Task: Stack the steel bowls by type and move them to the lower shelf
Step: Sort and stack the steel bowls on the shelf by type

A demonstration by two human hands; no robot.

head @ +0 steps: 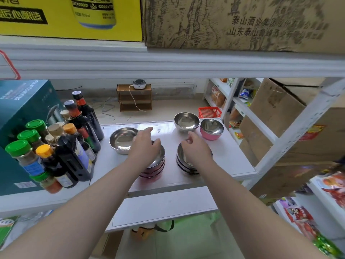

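Observation:
On the white shelf (233, 161) stand two stacks of steel bowls. The left stack (155, 169) has pink outsides; my left hand (146, 144) rests over its top bowl, fingers spread. The right stack (186, 165) is plain steel; my right hand (196, 146) hovers on its rim with fingers curled, nothing clearly held. A single wide steel bowl (122, 140) sits at the left. Behind are a plain steel bowl (186, 121) and a pink-sided bowl (211, 128). A lower white shelf board (168, 208) lies beneath, nearer me.
Sauce bottles and spice jars (61, 150) crowd the shelf's left side beside a teal box (22, 109). A red basket (210, 112) sits behind the bowls. Cardboard boxes (270, 118) and snack racks stand at the right. An upper shelf edge (168, 62) hangs overhead.

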